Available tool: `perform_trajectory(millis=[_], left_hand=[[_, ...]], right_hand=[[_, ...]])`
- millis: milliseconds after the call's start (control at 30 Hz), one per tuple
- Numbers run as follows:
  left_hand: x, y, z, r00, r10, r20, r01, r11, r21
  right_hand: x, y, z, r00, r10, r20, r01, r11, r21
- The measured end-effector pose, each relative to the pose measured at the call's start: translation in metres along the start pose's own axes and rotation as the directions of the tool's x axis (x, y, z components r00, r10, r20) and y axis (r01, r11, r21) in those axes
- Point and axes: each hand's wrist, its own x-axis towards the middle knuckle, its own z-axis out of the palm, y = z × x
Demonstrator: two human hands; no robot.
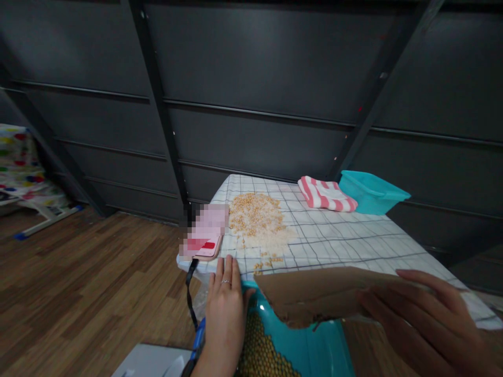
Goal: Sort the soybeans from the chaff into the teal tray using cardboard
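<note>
**Cardboard over the tub, beans on the cloth**

Our right hand (428, 319) grips a torn piece of cardboard (318, 296) at its right end, fingers curled over the top edge; the thumb is hidden beneath. The cardboard lies level across the near table edge, above a teal tub (302, 345). Our left hand (225, 309) lies flat, fingers together and straight, against the tub's left rim, clasping nothing; a ring shows on one finger. The tub sits below the table edge and holds yellow beans (261, 353). On the checked cloth (353, 235), a loose heap of beans (257, 217) lies spread with pale grains mixed in, well apart from the cardboard. Left of the heap rests a pink phone (204, 238), a black strap dangling off the edge. At the far side a striped towel (326, 195) touches a second teal bin (371, 192).
</note>
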Motion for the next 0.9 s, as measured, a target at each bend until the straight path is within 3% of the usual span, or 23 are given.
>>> perform_trajectory(millis=[100,233,533,767,900], left_hand=[[0.002,0.000,-0.005,0.999,0.024,0.027,-0.024,0.999,0.027],[0.001,0.002,-0.007,0.999,-0.001,0.034,0.001,1.000,0.003],[-0.002,0.000,-0.005,1.000,-0.019,0.003,0.019,1.000,-0.003],[-0.005,0.005,-0.006,1.000,-0.021,0.018,0.021,1.000,-0.008],[-0.003,0.005,-0.009,1.000,-0.017,0.025,0.017,1.000,0.005]], right_hand=[[0.002,-0.006,0.005,0.999,-0.015,-0.049,0.020,0.994,0.103],[0.005,-0.005,0.016,0.996,-0.049,-0.079,0.051,0.998,0.024],[0.006,0.013,0.009,0.998,0.007,-0.055,-0.009,0.999,-0.036],[0.012,0.020,0.028,1.000,0.018,0.004,-0.018,0.999,-0.032],[0.013,0.017,0.026,1.000,0.003,-0.013,-0.003,1.000,0.005]])
